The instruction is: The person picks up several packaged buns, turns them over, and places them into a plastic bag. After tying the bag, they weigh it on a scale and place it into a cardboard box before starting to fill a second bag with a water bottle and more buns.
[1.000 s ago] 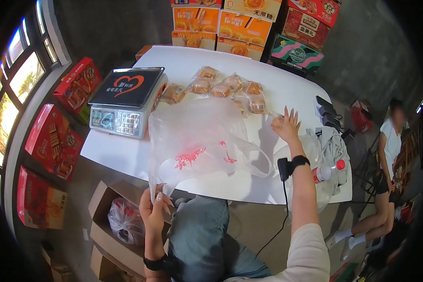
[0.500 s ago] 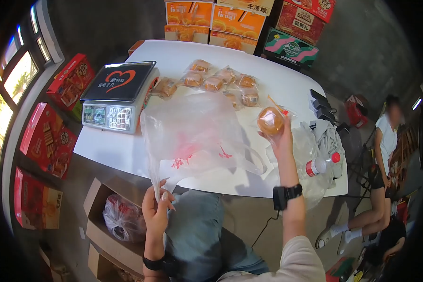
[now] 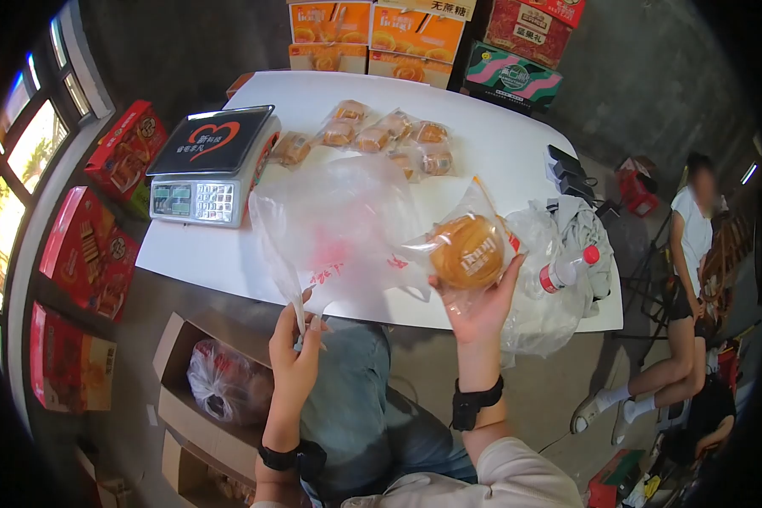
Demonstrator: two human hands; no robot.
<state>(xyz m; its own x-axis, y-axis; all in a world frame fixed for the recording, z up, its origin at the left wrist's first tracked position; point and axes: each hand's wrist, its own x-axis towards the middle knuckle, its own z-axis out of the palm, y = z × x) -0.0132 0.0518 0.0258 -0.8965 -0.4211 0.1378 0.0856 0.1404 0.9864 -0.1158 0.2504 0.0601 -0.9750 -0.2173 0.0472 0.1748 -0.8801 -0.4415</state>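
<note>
Head view. R hand (image 3: 483,315) clamped on wrapped bun (image 3: 468,252), held up over near edge of table (image 3: 199,264), R of plastic bag (image 3: 334,199); L hand (image 3: 296,347) pinches bag's near corner. Other buns (image 3: 372,135) lie behind, w/ scale (image 3: 207,148) at L.

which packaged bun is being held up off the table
The packaged bun in the right hand; the other visible buns lie on the white table.

The scale (image 3: 210,165) stands left of the plastic bag (image 3: 343,199).
</note>
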